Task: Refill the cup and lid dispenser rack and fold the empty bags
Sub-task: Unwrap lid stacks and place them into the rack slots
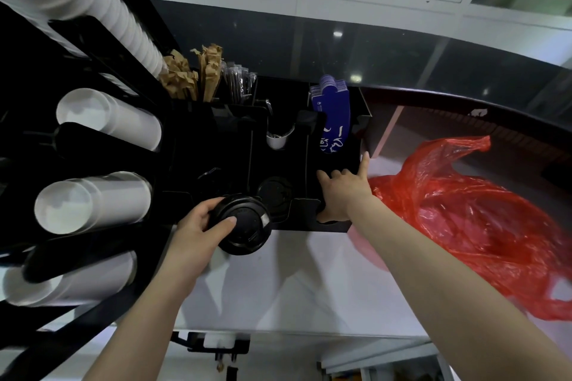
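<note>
White counter (297,281) runs under a black rack (216,145), and on it our left hand (198,226) grips a stack of black lids (244,227) at the rack's front edge while our right hand (343,192) rests half open, fingers spread, on the rack's right compartment, holding nothing. We judge the refill well along: white cups (93,201) fill the tubes at left, lids are only now going in, and the red bag (464,219) lies unfolded beside the rack. How full the dark lid slots are we cannot tell, and the topmost cups blur out at the frame edge.
</note>
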Available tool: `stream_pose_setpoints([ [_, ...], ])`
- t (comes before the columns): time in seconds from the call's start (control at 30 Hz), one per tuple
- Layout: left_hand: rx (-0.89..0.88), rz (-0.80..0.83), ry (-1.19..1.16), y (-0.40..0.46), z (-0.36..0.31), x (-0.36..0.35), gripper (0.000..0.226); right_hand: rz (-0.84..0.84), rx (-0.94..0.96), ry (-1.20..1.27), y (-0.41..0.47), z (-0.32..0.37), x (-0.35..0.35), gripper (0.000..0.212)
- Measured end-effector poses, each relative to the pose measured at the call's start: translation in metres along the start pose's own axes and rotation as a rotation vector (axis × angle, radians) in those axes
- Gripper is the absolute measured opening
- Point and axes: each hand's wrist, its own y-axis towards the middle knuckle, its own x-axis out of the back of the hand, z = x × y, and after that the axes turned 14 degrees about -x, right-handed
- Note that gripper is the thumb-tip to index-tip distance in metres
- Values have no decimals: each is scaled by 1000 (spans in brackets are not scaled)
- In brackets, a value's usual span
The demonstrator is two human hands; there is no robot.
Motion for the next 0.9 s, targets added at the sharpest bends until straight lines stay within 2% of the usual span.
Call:
stream_pose_setpoints([
  [0.23, 1, -8, 22, -2, 2, 4, 32, -28, -30, 136, -17, -9, -5, 115],
  [0.43, -3, -9, 6, -1, 4, 1, 32, -119, -2, 100, -51, -4, -23, 90],
  [0.73, -25, -10, -2, -2, 4, 0, 33, -55, -4, 54, -46, 5, -10, 84],
  [0.8, -43, -17, 3, -2, 3, 2, 34, -97, -18, 138, -49, 3, -7, 78],
  [0.9, -61, -27, 9, -4, 2, 7, 33, -278, -11, 316, -57, 6, 0, 78],
])
